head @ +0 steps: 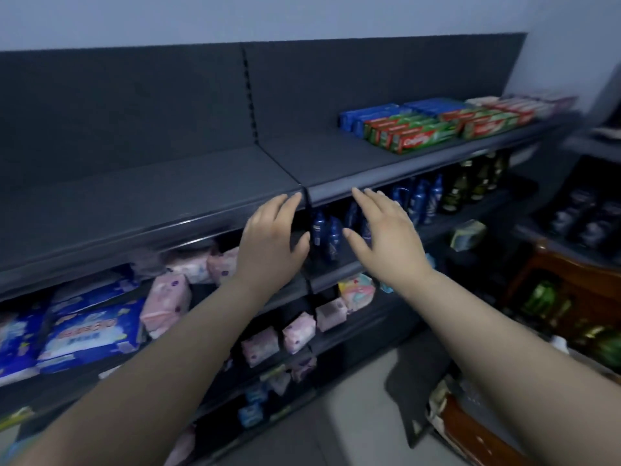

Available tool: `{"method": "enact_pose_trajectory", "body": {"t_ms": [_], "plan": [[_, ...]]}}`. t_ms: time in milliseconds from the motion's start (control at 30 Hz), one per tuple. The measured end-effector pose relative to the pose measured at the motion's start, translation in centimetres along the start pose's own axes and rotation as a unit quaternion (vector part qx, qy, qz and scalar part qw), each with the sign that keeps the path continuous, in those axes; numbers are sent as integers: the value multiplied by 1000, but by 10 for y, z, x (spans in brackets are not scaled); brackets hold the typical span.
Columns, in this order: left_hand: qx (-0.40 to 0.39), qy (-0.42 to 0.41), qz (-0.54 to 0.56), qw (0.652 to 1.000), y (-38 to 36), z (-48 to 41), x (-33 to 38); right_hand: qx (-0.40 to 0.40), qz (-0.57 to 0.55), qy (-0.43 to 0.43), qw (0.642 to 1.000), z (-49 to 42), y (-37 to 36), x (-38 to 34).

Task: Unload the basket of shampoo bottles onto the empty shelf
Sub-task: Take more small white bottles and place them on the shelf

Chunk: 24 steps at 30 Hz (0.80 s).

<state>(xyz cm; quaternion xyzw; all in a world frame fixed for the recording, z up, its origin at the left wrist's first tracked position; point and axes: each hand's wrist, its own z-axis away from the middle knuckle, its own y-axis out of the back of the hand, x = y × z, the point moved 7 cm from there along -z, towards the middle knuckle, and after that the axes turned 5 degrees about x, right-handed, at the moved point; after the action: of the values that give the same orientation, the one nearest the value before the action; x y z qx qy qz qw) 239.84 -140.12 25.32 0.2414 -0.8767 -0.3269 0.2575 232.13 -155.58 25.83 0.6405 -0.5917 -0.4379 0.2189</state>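
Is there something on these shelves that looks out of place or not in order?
Mostly tidy. The pink packs on the shelf below the left hand lie tumbled and tilted rather than in rows. A greenish package sits alone and askew on the right. Both hands, including the right hand, are empty.

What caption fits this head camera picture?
Two empty hands, left and right, reach toward blue bottles under the bare top shelf.
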Motion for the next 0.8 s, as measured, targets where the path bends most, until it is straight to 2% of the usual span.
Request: {"method": "enact_pose_trajectory", "body": {"t_ms": [267,400,533,800], "plan": [[-73,-58,75,993,-103,-26,80,20,39,-106,993,32,25,122],[-110,-74,146,980,-161,-42,114,30,54,-171,983,52,30,183],[-153,-111,203,961,-221,-54,152,32,76,-244,966,73,33,243],[-252,-162,240,923,-337,-51,225,53,113,-388,913,143,43,341]]}}
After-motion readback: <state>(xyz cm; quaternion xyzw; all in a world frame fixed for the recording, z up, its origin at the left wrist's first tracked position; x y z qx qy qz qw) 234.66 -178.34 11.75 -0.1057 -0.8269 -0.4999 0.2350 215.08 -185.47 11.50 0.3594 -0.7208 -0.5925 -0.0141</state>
